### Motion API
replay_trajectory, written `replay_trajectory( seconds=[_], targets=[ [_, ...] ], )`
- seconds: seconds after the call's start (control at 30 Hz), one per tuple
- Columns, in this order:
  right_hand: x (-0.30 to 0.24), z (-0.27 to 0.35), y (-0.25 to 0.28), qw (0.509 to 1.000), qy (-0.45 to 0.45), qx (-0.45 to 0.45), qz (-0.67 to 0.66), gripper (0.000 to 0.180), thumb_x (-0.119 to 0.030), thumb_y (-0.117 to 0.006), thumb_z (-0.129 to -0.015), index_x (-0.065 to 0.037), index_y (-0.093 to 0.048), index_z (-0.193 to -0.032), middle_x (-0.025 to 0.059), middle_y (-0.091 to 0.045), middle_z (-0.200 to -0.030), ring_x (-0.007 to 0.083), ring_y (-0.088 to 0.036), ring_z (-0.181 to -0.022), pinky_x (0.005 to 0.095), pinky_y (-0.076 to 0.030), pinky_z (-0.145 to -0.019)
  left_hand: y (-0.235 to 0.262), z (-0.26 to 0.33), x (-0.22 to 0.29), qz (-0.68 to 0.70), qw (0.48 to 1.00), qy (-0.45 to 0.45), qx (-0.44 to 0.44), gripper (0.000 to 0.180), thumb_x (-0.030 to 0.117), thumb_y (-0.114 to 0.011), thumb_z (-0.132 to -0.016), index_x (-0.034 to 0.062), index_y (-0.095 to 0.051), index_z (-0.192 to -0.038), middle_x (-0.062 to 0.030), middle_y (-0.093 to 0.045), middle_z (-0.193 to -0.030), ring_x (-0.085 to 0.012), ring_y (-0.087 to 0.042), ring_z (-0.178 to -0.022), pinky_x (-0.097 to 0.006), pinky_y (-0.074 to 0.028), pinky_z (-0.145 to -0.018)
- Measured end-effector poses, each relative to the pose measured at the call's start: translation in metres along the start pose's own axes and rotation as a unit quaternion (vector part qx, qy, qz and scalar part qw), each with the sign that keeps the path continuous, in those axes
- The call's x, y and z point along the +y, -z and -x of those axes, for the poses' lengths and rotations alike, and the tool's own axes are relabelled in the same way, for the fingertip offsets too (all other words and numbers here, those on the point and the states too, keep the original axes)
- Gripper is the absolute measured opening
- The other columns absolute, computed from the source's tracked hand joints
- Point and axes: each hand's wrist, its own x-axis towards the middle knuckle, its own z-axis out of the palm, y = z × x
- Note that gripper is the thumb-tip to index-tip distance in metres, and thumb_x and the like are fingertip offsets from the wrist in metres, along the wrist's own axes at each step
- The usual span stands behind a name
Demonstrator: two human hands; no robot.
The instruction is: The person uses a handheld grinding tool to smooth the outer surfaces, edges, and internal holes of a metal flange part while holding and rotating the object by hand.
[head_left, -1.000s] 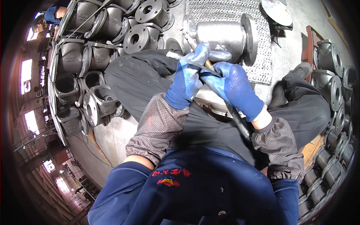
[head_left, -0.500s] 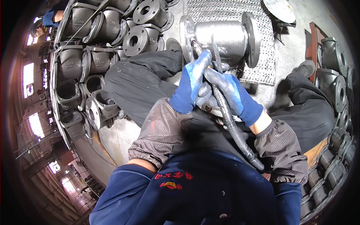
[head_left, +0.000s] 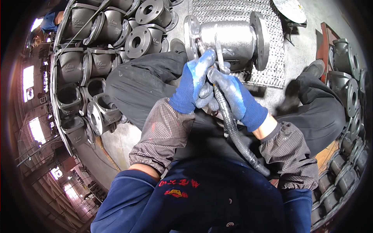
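Observation:
Both my hands wear blue gloves with pale, worn palms and fingers. My left hand (head_left: 197,81) is closed round the front of a slim hose-fed hand tool (head_left: 201,47), its narrow end reaching the left flange of a grey cast-metal valve body (head_left: 227,37). Pressed close beside it, my right hand (head_left: 235,93) grips the same tool further back, where a ribbed black hose (head_left: 236,134) runs down toward my lap. A thin pale rod (head_left: 219,54) rises over the right hand's fingers against the casting. The fingers hide most of the tool's body.
Under the casting lies a patterned metal mesh surface (head_left: 276,50). Similar flanged castings (head_left: 101,62) are stacked at left, and more (head_left: 344,93) stand at right by a reddish metal frame (head_left: 324,42). A round pale disc-topped stand (head_left: 290,11) is at the back right. My legs spread on either side.
Both hands and the tool have shifted slightly left, and the tool's end has moved a little along the left flange. The casting stays in about the same place.

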Motion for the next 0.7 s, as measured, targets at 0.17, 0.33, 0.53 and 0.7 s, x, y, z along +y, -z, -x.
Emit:
replay_trajectory(
  seconds=[0.17, 0.33, 0.53, 0.7],
  targets=[
    [-0.004, 0.002, 0.01, 0.992, -0.104, -0.024, -0.07, 0.036, -0.036, -0.047, -0.095, -0.002, -0.058, -0.096, 0.0041, -0.061, -0.077, 0.0089, -0.056, -0.059, 0.0205, -0.044, -0.053, -0.007, 0.009, 0.003, -0.138, 0.989, -0.057, 0.002, 0.04, 0.024, -0.038, -0.098, -0.0071, -0.047, -0.121, -0.0163, -0.065, -0.102, -0.0196, -0.064, -0.092, -0.029, -0.051, -0.082],
    [-0.012, -0.001, -0.001, 0.986, -0.136, -0.003, -0.101, 0.041, -0.04, -0.047, -0.094, -0.002, -0.06, -0.083, 0.0067, -0.061, -0.063, 0.0109, -0.05, -0.044, 0.022, -0.038, -0.039, -0.012, 0.001, -0.001, -0.08, 0.99, -0.099, 0.069, 0.036, 0.026, -0.042, -0.097, -0.0054, -0.051, -0.112, -0.0137, -0.063, -0.091, -0.016, -0.06, -0.075, -0.026, -0.049, -0.065],
    [-0.022, -0.007, 0.004, 0.991, -0.077, -0.054, -0.095, 0.04, -0.035, -0.045, -0.096, 0.0, -0.061, -0.084, 0.0046, -0.062, -0.07, 0.0099, -0.055, -0.052, 0.0211, -0.043, -0.047, -0.018, -0.001, 0.005, -0.199, 0.952, -0.222, 0.074, 0.038, 0.027, -0.037, -0.099, -0.003, -0.059, -0.095, -0.0104, -0.064, -0.082, -0.0115, -0.06, -0.065, -0.023, -0.05, -0.056],
    [-0.01, -0.006, 0.008, 0.996, 0.018, -0.056, 0.071, 0.041, -0.035, -0.042, -0.097, 0.002, -0.059, -0.091, 0.0067, -0.063, -0.074, 0.013, -0.06, -0.066, 0.0255, -0.047, -0.063, -0.02, 0.002, 0.007, -0.102, 0.98, -0.134, 0.106, 0.035, 0.025, -0.04, -0.099, -0.0052, -0.058, -0.102, -0.0125, -0.067, -0.084, -0.0171, -0.065, -0.069, -0.026, -0.053, -0.063]
  ],
)
